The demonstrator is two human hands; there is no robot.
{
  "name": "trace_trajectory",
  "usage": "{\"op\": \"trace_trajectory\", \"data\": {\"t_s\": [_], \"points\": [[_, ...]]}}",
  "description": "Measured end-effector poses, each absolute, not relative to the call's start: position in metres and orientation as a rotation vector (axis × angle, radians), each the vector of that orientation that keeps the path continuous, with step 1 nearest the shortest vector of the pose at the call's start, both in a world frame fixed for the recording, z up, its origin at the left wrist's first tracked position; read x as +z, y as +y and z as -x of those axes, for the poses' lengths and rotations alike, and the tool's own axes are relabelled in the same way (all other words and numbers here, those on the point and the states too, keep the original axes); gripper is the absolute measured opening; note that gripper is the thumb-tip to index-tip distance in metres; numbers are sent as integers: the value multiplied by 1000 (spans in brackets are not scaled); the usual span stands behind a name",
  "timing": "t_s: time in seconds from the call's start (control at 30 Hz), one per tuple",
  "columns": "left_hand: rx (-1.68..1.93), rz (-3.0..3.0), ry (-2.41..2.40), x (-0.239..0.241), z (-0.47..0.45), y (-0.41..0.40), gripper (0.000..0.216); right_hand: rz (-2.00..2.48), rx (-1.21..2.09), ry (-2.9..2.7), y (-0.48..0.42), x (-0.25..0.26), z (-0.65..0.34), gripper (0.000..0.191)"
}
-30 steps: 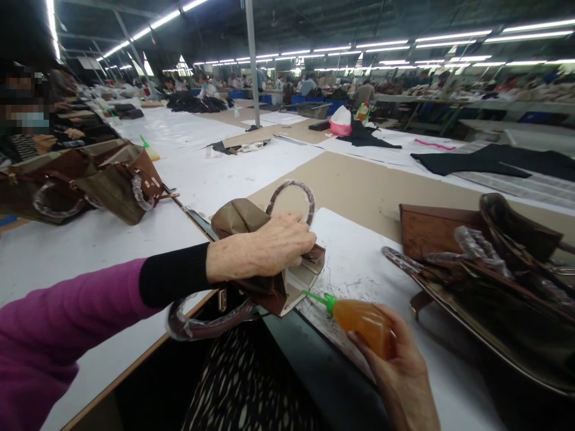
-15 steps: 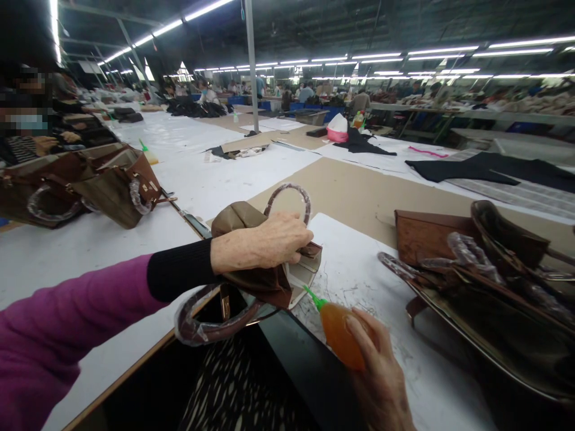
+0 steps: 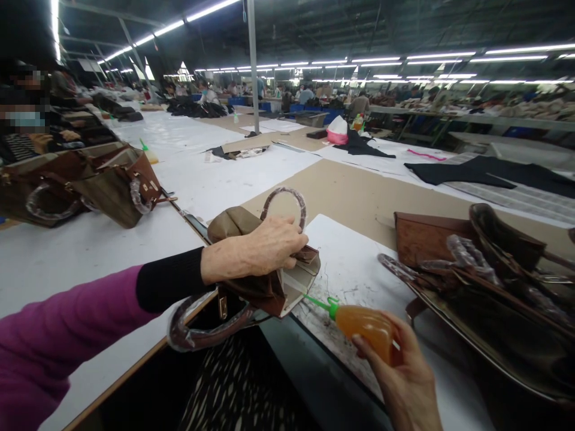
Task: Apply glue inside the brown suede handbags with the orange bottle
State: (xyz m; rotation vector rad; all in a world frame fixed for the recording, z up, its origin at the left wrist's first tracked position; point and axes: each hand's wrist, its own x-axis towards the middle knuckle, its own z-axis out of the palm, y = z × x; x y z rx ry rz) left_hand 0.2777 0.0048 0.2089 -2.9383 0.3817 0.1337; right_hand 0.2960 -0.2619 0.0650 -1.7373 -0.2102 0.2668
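A brown and olive handbag (image 3: 265,290) lies on its side at the table edge, its pale lining showing at the open end on the right. My left hand (image 3: 258,248) is closed on the bag's upper side. One plastic-wrapped handle (image 3: 287,194) stands up behind the hand; another wrapped handle (image 3: 211,335) hangs over the front edge. In my right hand (image 3: 404,371) is a squeeze bottle (image 3: 366,326) of amber liquid with a green nozzle. The bottle is tilted, and its tip is at the rim of the bag's lining; whether it touches I cannot tell.
More handbags stand at the left (image 3: 114,191) and lie in a heap at the right (image 3: 485,305). A brown paper sheet (image 3: 359,194) covers part of the white table (image 3: 215,164). Farther back are black fabric (image 3: 476,170), a metal post (image 3: 253,72) and several people. Another person (image 3: 31,114) is at far left.
The bottle and my right hand have moved right and the bottle now lies more level, its nozzle still pointing at the lining. My left hand and the bag have shifted slightly left.
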Motion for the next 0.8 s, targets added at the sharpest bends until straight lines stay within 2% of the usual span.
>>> {"op": "trace_trajectory", "data": {"t_s": [0.43,0.63,0.8], "points": [[27,2956,455,194,-268,2,12,1583,414,-89,-255,87,-294,56],[43,2955,403,194,-268,3,12,1076,898,272,-259,82,-276,53],[-20,2965,455,193,-267,5,12,670,1103,364,-269,105,-285,55]]}}
